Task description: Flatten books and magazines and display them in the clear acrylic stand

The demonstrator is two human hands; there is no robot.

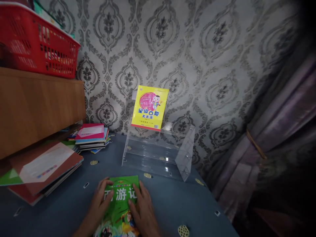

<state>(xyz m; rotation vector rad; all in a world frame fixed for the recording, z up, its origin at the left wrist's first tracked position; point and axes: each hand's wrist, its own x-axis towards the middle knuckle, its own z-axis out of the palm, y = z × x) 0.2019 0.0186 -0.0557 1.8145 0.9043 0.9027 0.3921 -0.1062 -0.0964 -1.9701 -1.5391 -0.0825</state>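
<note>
A green book (118, 210) with large white characters and cartoon figures on its cover is at the front of the table, its cover facing up. My left hand (100, 198) grips its left edge, the thumb lying over the cover. On the opposite edge, my right hand (143, 208) holds the book with thumb and fingers on the cover. Beyond the book stands a clear acrylic tiered rack (153, 154). A yellow workbook (149, 108) with a cartoon child leans upright on the rack's top left tier.
At the left lie a stack of books with a pink cover (90, 131) and a pile with a reddish-brown cover (59, 164). Above them, a red plastic basket (58, 56) sits on a wooden shelf (44, 105). A tied curtain (269, 141) hangs right of the blue tablecloth (197, 207).
</note>
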